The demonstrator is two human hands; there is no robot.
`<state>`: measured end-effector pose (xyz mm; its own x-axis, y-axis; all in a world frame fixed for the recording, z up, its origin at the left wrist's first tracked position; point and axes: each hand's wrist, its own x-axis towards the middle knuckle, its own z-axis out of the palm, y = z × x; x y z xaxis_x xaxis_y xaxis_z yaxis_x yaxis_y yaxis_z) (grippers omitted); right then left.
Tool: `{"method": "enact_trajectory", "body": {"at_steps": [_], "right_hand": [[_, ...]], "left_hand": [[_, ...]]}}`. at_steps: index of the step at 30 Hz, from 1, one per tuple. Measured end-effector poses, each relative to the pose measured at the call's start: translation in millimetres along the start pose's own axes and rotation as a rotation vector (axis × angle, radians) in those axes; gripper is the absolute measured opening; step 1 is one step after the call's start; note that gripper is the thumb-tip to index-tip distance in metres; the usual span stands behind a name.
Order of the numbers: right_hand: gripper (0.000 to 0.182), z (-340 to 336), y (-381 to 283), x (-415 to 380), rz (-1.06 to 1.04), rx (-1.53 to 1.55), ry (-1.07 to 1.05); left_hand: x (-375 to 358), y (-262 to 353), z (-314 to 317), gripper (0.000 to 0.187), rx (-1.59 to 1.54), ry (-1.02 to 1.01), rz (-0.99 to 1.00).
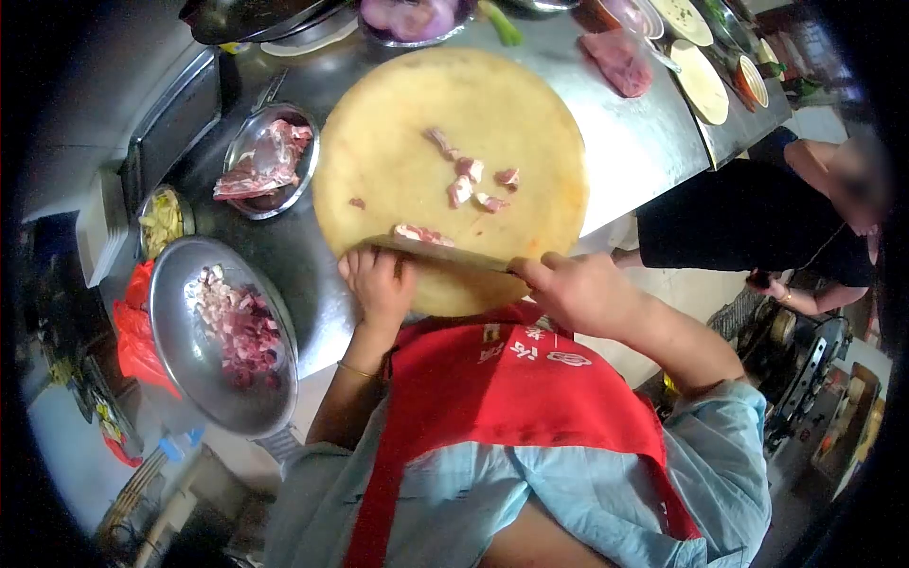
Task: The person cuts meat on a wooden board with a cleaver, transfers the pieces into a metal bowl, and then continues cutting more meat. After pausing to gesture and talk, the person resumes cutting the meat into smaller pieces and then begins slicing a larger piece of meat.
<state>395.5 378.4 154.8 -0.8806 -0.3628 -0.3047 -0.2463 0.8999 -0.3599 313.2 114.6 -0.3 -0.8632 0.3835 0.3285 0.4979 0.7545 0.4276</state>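
Note:
A round yellowish cutting board lies in front of me with several small chunks of raw meat on it. My right hand is wrapped round the handle of a knife, whose blade lies across the near part of the board. Just beyond the blade is a strip of meat. My left hand rests at the board's near left edge with curled fingers, close to the far end of the blade. What those fingers press on, if anything, is hidden.
Left of the board stands a metal bowl with a large piece of raw meat. Nearer me is a big metal basin of diced meat. A meat slab lies on the steel table at the upper right. Another person stands at the right.

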Motion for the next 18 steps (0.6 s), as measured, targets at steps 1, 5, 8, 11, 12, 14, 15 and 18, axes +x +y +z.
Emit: {"method": "enact_trajectory", "body": {"at_steps": [1,5,8,11,12,14,15,18], "right_hand": [[0.025,0,2,3,0.008,0.021,-0.024],[0.022,-3,8,13,-0.021,0.026,-0.102],[0.025,9,20,25,-0.046,0.096,-0.092],[0.027,47,16,61,-0.083,0.167,0.009],[0.027,45,10,74,-0.099,0.165,0.009],[0.026,37,-4,90,-0.132,0.166,0.028],[0.026,42,-1,85,-0.169,0.207,0.082],[0.028,46,12,60,-0.158,0.347,0.171]], "left_hand": [[0,1,-1,0.019,0.003,-0.016,-0.009],[3,2,-4,0.012,-0.015,0.023,0.003],[7,3,-2,0.009,-0.056,0.057,0.001],[8,3,-3,0.007,-0.049,0.031,-0.002],[7,3,-2,0.007,-0.042,0.025,0.000],[3,1,-1,0.008,-0.063,-0.001,0.003],[-1,-2,0,0.009,-0.078,-0.022,-0.009],[6,-2,-15,0.016,-0.118,-0.027,0.035]]}}
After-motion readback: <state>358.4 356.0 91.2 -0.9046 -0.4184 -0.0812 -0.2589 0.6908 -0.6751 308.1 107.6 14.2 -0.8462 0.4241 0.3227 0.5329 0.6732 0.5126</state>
